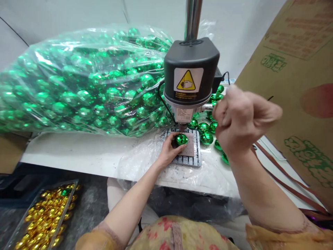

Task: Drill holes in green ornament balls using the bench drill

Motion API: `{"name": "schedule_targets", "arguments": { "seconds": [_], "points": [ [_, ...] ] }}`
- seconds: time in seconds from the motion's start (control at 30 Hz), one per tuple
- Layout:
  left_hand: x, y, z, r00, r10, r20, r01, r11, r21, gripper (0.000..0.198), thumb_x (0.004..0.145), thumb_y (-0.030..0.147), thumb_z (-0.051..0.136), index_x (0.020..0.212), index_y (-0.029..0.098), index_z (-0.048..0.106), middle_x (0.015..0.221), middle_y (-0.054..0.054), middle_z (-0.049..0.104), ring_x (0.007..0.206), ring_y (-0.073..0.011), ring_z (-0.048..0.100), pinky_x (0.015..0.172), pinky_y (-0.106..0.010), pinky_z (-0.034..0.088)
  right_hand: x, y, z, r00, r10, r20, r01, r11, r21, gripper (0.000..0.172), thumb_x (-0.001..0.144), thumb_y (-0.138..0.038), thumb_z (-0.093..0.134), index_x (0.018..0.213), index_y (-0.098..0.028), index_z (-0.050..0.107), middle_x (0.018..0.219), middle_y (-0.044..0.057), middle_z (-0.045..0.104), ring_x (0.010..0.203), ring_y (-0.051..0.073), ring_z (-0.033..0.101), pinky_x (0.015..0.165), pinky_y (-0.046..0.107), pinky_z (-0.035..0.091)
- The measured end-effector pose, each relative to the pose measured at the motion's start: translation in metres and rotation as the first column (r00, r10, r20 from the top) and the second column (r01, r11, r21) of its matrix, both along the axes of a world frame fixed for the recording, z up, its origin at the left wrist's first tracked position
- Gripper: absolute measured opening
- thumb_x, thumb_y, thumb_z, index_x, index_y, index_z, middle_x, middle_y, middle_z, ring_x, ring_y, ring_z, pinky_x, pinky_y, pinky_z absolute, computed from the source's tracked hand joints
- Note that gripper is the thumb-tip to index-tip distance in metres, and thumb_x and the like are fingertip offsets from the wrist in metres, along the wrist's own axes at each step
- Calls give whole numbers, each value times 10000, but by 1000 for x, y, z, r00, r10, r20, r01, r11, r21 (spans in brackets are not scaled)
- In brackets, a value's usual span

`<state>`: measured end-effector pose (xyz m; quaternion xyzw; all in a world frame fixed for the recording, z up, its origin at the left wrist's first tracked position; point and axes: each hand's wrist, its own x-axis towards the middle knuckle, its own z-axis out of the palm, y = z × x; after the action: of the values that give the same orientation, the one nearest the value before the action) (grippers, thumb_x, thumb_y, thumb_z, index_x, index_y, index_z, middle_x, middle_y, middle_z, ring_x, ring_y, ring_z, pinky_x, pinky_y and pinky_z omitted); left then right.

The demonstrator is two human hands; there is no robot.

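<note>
My left hand point(170, 148) pinches a shiny green faceted ball point(181, 139) between thumb and fingers. The ball rests on a small board point(187, 149) on the slotted base plate point(197, 159), right under the chuck point(182, 127) of a black bench drill press point(191, 74). Raised at the machine's right side, my right hand point(240, 119) is closed in a fist around the end of the feed lever point(207, 107); most of the grip is hidden by my fingers. Whether the drill bit touches the ball, I cannot tell.
A big clear bag of green balls point(85, 86) fills the table's left and back. Loose green balls point(206, 138) lie right of the base plate. A tall cardboard box point(293, 86) stands at the right. Gold balls point(47, 215) fill a container at lower left.
</note>
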<state>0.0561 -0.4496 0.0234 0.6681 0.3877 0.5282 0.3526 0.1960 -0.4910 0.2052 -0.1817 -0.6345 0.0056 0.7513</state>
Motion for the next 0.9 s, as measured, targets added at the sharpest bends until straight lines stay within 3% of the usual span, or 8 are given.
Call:
{"name": "schedule_targets", "arguments": {
  "seconds": [0.1,0.3,0.4,0.57,0.67,0.77,0.83,0.9],
  "points": [
    [1,-2,0,999,45,29,-45,999,6,499,727,364,786,1148,204,571,1149,-73,634,1078,-219,599,968,-383,469,-7,6,19,969,133,-210,-133,991,16,457,822,-89,588,431,-176,369,364,-70,331,329,37,277,362,242,192],
    [3,-26,-1,953,295,62,-296,955,-1,503,680,384,819,1084,200,582,1046,-65,649,985,-223,628,888,-388,511,-5,10,24,974,138,-181,-150,987,-53,464,857,-75,556,442,-174,372,380,-62,359,346,34,291,384,231,206],
    [2,-44,-1,937,321,139,-320,947,-27,514,706,417,799,1116,213,567,1070,-66,638,988,-214,629,886,-374,520,-4,12,23,977,133,-167,-138,990,-16,471,864,-81,555,442,-174,368,377,-63,363,336,29,282,368,232,192],
    [-4,-72,11,863,105,494,22,969,-246,443,851,475,647,1207,249,513,1189,-79,630,1073,-209,628,938,-394,533,-4,17,23,977,137,-166,-134,991,25,473,853,-75,552,428,-189,378,362,-59,346,317,39,288,359,263,181],
    [-7,-83,22,666,78,741,311,875,-372,327,915,442,566,1163,230,557,1219,-77,632,1103,-221,627,968,-438,534,-5,15,23,975,134,-177,-129,991,38,477,847,-73,542,417,-193,373,357,-65,340,310,34,291,365,263,183],
    [-9,-94,28,518,154,841,468,772,-430,279,918,399,577,1086,179,614,1218,-84,641,1151,-240,613,1019,-447,507,-7,11,23,976,118,-181,-125,992,-28,475,871,-86,505,424,-180,375,383,-73,348,345,11,307,412,239,193],
    [-10,-103,26,518,135,845,509,745,-431,305,909,409,594,1117,189,626,1204,-78,645,1138,-244,620,1017,-454,502,-8,10,23,976,122,-182,-132,991,-39,476,885,-92,493,433,-182,372,393,-73,351,359,13,305,430,239,185],
    [-13,-115,20,642,-34,766,513,762,-396,316,879,408,640,1138,227,646,1183,-72,646,1100,-243,633,986,-442,512,-8,10,24,973,139,-182,-142,990,-1,480,892,-85,492,444,-194,358,392,-69,347,355,26,296,427,245,174]
  ]
}}
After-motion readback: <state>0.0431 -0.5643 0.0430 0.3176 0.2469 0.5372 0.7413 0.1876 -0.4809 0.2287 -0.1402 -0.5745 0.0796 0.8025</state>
